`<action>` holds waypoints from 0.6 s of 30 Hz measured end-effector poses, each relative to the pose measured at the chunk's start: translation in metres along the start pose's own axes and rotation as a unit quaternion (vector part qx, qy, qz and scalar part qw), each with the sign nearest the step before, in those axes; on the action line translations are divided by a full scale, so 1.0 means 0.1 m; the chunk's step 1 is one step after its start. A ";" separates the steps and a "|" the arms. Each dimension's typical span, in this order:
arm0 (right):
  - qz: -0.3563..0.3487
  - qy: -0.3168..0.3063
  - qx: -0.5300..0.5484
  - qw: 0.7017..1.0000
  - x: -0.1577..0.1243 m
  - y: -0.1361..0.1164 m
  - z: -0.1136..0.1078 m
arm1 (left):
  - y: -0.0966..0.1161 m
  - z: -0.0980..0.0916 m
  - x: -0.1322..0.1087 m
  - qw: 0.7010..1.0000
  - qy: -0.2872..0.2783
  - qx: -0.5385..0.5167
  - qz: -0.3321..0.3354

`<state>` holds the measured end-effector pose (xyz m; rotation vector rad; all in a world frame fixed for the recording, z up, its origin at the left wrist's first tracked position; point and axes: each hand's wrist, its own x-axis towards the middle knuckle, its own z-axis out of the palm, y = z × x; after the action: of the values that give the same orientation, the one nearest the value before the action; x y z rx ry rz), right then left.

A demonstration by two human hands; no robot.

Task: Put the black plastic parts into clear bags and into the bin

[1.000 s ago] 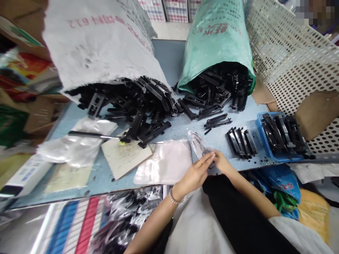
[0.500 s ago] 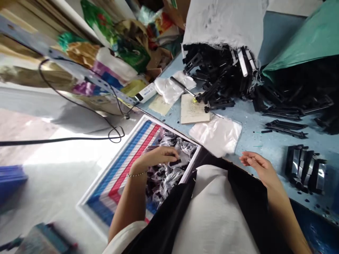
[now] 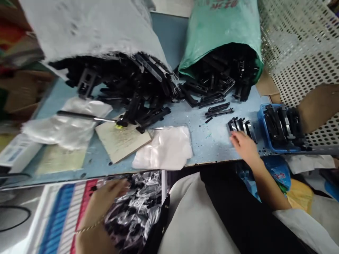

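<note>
My left hand (image 3: 107,197), blurred by motion, is over the crate of bagged black parts (image 3: 135,211); its fingers are stretched out and nothing shows in them. On the blue table, my right hand (image 3: 245,146) reaches the near side of a row of black parts (image 3: 241,126), fingers slightly bent and apart. A stack of clear plastic bags (image 3: 166,148) lies by the table's front edge. Left of it is a worn square board (image 3: 122,141), with the tip of a black-handled tool (image 3: 76,114) over it.
Black parts spill from a white sack (image 3: 92,28) and a green bag (image 3: 225,24) at the back. A blue basket (image 3: 275,148) of black parts stands at the right, beside a perforated panel (image 3: 299,46). A white box (image 3: 18,151) lies at the left.
The view has swung to the right. My right hand has moved to the row of parts. The dark packet at my left fingertips no longer shows there.
</note>
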<state>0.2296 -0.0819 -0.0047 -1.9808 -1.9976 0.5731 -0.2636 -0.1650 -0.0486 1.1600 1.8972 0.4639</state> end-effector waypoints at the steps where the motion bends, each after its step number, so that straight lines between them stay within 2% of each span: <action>1: 0.029 0.041 -0.098 0.994 0.00 0.11 -0.04 | 0.17 0.11 -0.03 0.999 -0.037 -0.005 0.033; 2: 0.046 0.061 -0.177 0.981 0.00 0.20 -0.06 | 0.38 0.25 -0.06 0.993 -0.085 -0.011 0.083; 3: 0.048 0.061 -0.231 0.970 0.01 0.27 -0.05 | 0.60 0.43 -0.07 0.984 -0.100 -0.021 0.147; 5: 0.022 0.043 -0.275 0.960 0.07 0.32 0.00 | 1.02 0.86 -0.01 0.959 -0.048 -0.042 0.276; 6: -0.002 0.037 -0.279 0.960 0.11 0.31 0.02 | 1.18 1.08 0.06 0.948 0.001 -0.022 0.318; 8: -0.076 0.022 -0.275 0.958 0.23 0.27 0.01 | 1.39 1.45 0.26 0.940 0.083 0.054 0.328; 10: -0.171 -0.012 -0.265 0.949 0.39 0.21 -0.04 | 1.42 1.66 0.46 0.939 0.117 0.112 0.305; 12: -0.245 -0.056 -0.257 0.933 0.55 0.15 -0.13 | 1.34 1.70 0.60 0.941 0.098 0.115 0.303; 15: -0.302 -0.091 -0.255 0.914 0.78 0.08 -0.22 | 1.20 1.58 0.68 0.948 0.048 0.040 0.312; 18: -0.345 -0.141 -0.251 0.893 0.95 0.06 -0.20 | 1.13 1.47 0.65 0.966 0.036 -0.035 0.252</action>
<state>0.2413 0.0142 0.0025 -1.2554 -3.0487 0.1779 -0.0974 -0.0691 -0.0876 1.5990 1.6164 0.8502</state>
